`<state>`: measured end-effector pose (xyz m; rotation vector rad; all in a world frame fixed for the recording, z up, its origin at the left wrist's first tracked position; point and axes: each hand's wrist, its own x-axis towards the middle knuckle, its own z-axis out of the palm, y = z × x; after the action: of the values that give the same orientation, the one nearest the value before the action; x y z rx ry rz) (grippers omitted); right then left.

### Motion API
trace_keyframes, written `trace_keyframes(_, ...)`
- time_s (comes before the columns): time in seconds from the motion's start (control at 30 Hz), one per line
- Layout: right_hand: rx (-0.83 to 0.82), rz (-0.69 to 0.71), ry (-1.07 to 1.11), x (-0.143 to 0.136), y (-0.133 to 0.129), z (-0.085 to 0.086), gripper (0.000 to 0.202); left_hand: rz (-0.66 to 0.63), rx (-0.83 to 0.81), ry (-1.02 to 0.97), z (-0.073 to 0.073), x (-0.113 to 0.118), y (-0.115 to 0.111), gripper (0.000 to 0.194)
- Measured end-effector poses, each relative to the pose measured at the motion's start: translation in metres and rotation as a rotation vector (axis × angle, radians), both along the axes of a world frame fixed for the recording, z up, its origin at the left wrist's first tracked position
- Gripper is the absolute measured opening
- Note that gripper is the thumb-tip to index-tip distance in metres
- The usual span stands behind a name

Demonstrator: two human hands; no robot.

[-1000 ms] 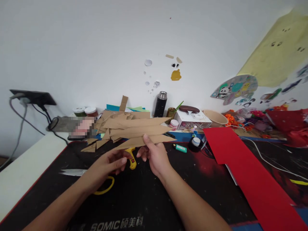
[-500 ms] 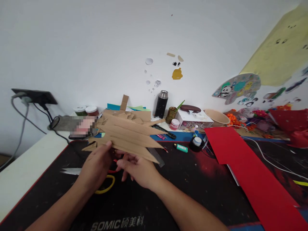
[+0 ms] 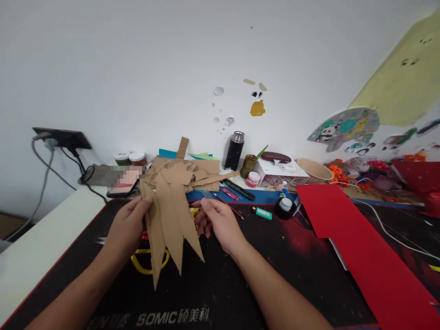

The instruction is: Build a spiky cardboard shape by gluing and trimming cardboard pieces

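My left hand (image 3: pixel 129 224) pinches the left edge of a brown cardboard piece (image 3: pixel 172 206) cut into long pointed strips. The points hang downward over the black desk mat. To the right of the cardboard, my right hand (image 3: pixel 220 222) is open, with loosely bent fingers apart and nothing seen in them. A small yellow thing (image 3: pixel 194 212) shows between those fingers and the cardboard; I cannot tell what it is. Under the cardboard lie scissors with a yellow handle loop (image 3: pixel 140 266), mostly covered by it and by my left hand.
Cardboard scraps (image 3: pixel 206 176) are heaped at the back. Near them are a black thermos (image 3: pixel 234 151), a utility knife (image 3: pixel 239 189), a red pencil (image 3: pixel 230 207) and a green lighter (image 3: pixel 261 213). Red sheet material (image 3: pixel 357 247) covers the right side. A phone (image 3: pixel 125 183) lies at left.
The cardboard has turned so its points, formerly toward the right, hang downward. My right hand has let go and moved right; my left hand still holds the edge.
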<state>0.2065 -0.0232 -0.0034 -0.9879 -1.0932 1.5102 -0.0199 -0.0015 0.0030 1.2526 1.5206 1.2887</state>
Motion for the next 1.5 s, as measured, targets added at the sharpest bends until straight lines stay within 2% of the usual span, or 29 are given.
trace_keyframes(0.1,-0.004,0.031,-0.017,0.001,-0.001,0.000,0.066,-0.065,-0.012,0.052,0.002,0.001,-0.003,0.036)
trace_keyframes(0.23,0.025,0.093,-0.159,-0.006,-0.008,-0.002,0.055,-0.096,0.011,0.147,0.005,0.003,-0.006,0.044)
trace_keyframes(0.37,0.037,0.111,-0.219,-0.010,-0.011,-0.002,0.040,-0.128,-0.041,0.058,0.008,0.005,-0.009,0.051)
trace_keyframes(0.53,0.046,0.037,-0.182,-0.006,-0.006,-0.001,0.029,-0.465,-0.250,-0.021,0.014,0.013,-0.016,0.055)
trace_keyframes(0.6,0.049,0.029,-0.192,-0.005,-0.005,-0.002,0.025,-0.516,-0.285,-0.015,0.014,0.016,-0.018,0.055)
trace_keyframes(0.8,0.016,0.114,-0.250,-0.006,-0.006,-0.005,0.010,-0.487,-0.244,0.077,0.017,0.015,-0.018,0.054)
trace_keyframes(0.97,-0.003,0.144,-0.259,-0.008,-0.006,-0.007,0.012,-0.493,-0.197,0.150,0.024,0.014,-0.019,0.053)
trace_keyframes(1.2,0.010,0.225,-0.233,-0.009,-0.008,-0.010,0.014,-0.482,-0.237,0.119,0.021,0.010,-0.017,0.051)
trace_keyframes(1.37,-0.011,0.208,-0.273,-0.010,-0.010,-0.009,0.012,-0.489,-0.283,0.140,0.024,0.010,-0.017,0.052)
trace_keyframes(1.5,-0.003,0.220,-0.308,-0.010,-0.010,-0.007,0.013,-0.479,-0.253,0.174,0.027,0.011,-0.019,0.048)
